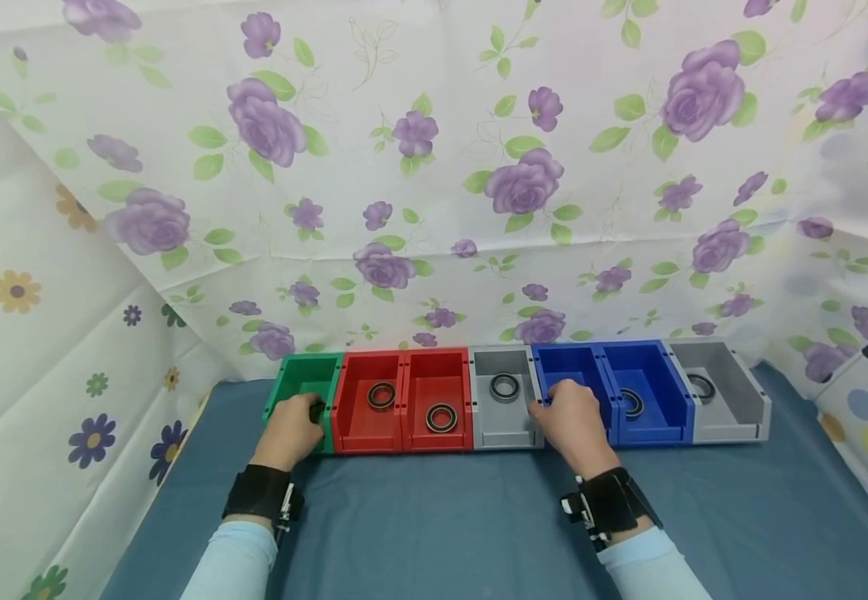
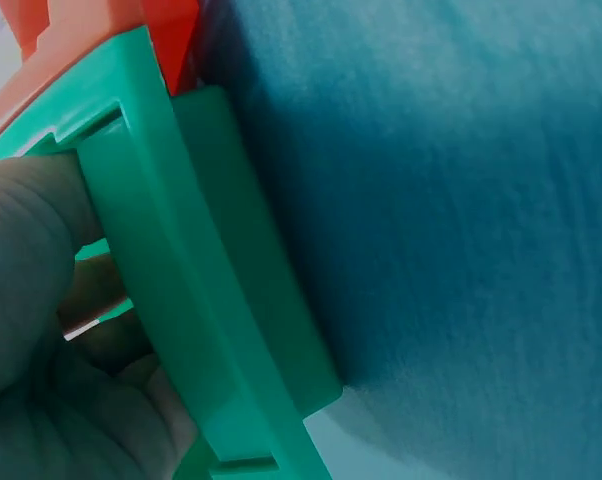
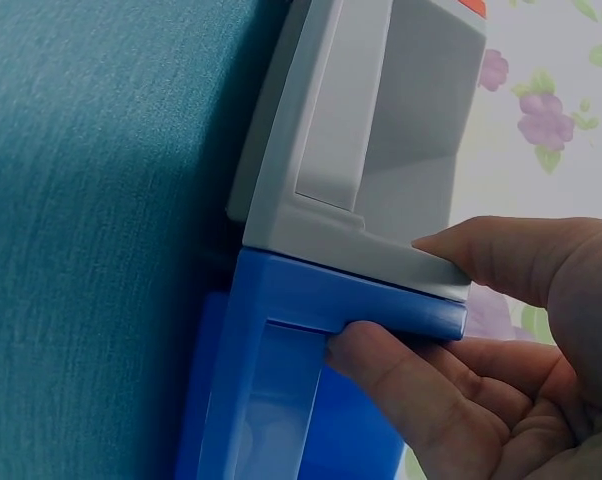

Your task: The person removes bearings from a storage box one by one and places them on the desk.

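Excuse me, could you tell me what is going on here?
Someone is working at a row of seven bins. The left hand reaches into the green bin; what its fingers hold, if anything, is hidden. The right hand pinches the adjoining walls of the middle gray bin and the blue bin beside it. One dark ring each lies in the two red bins, that gray bin, the other blue bin and the end gray bin.

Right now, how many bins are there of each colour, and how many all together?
Green bin: 1
Red bins: 2
Gray bins: 2
Blue bins: 2
Total: 7
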### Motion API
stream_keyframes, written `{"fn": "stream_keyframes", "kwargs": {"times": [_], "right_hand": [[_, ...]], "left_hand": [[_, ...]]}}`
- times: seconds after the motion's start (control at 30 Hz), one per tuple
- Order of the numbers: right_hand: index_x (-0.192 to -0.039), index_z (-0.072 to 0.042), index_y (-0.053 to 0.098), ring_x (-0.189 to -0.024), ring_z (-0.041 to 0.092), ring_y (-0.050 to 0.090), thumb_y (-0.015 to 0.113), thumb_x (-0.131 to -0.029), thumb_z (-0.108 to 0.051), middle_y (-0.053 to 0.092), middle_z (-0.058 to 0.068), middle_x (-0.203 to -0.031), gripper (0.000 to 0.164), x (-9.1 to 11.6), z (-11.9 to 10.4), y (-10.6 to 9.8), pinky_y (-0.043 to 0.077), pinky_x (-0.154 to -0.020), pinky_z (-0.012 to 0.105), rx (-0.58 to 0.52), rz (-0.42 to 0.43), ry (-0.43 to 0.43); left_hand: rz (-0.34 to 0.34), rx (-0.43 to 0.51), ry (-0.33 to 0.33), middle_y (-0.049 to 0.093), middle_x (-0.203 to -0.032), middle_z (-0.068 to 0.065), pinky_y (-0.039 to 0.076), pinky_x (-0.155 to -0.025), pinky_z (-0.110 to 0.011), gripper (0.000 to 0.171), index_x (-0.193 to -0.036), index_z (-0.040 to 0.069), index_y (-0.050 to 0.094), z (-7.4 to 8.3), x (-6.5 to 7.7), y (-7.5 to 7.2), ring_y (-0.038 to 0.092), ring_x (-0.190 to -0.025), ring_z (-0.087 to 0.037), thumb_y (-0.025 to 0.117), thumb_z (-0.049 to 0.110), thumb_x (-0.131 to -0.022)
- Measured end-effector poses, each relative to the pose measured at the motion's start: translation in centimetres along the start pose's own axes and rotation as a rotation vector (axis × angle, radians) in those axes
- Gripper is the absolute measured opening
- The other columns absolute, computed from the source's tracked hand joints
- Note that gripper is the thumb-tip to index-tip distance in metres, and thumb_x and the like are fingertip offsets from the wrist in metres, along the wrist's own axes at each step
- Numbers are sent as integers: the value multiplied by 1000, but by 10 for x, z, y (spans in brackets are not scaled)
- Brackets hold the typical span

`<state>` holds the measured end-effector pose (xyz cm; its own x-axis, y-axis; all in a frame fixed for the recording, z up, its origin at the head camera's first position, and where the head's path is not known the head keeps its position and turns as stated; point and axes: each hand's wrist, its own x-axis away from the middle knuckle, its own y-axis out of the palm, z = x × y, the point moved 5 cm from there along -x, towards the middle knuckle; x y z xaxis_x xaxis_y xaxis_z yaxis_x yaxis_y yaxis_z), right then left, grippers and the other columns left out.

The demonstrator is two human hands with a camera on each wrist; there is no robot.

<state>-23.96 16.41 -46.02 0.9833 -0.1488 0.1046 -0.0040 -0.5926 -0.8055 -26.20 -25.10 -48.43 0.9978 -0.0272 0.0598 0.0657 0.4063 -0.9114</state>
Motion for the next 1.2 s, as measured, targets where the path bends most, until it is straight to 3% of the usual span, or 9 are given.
{"fn": "stream_keyframes", "kwargs": {"times": [0.17,0.27,0.37,0.57,0.8,0.97,1.2], "right_hand": [[-104,-1,65,-62,16,55,66,-84,-30,61,10,-88,35,0,-1,1,46,-49,27,-9,5,-7],[-107,0,64,-64,15,55,66,-84,-30,62,12,-92,38,0,-1,1,46,-50,27,-8,5,-13],[-106,0,65,-64,15,55,66,-84,-30,62,12,-92,37,0,-1,1,46,-50,27,-3,2,-15],[-107,0,64,-65,16,55,66,-84,-30,62,14,-96,38,0,0,0,47,-51,28,0,-3,-10],[-110,0,63,-67,16,56,66,-84,-30,62,16,-101,40,0,0,0,49,-53,29,1,-4,-7],[-110,1,63,-68,16,56,66,-85,-30,62,16,-101,40,1,0,-1,49,-54,30,0,-6,-12],[-102,-1,66,-62,16,54,66,-84,-31,61,9,-86,35,0,1,0,45,-49,27,1,15,-22]], "left_hand": [[41,-42,33,58,-109,-20,48,-71,-41,41,-121,-4,54,1,1,-2,56,-92,-29,60,5,-82],[102,-74,53,59,-94,-14,45,-62,-37,30,-109,-2,58,2,4,-5,53,-78,-24,62,9,-81],[187,-87,76,58,-88,-12,46,-61,-38,30,-106,-2,60,4,9,-12,53,-76,-24,65,12,-80],[352,-52,89,62,-92,-16,50,-64,-43,40,-108,-3,62,12,21,-33,57,-79,-28,69,25,-80],[454,-11,102,61,-102,-21,52,-67,-43,57,-120,-6,56,24,38,-52,59,-85,-31,70,33,-80],[507,10,109,61,-104,-19,52,-69,-43,62,-124,-4,55,35,48,-60,59,-88,-30,71,35,-77],[526,13,141,59,-105,-18,52,-69,-43,65,-127,1,54,49,61,-63,57,-90,-29,74,34,-75]]}}
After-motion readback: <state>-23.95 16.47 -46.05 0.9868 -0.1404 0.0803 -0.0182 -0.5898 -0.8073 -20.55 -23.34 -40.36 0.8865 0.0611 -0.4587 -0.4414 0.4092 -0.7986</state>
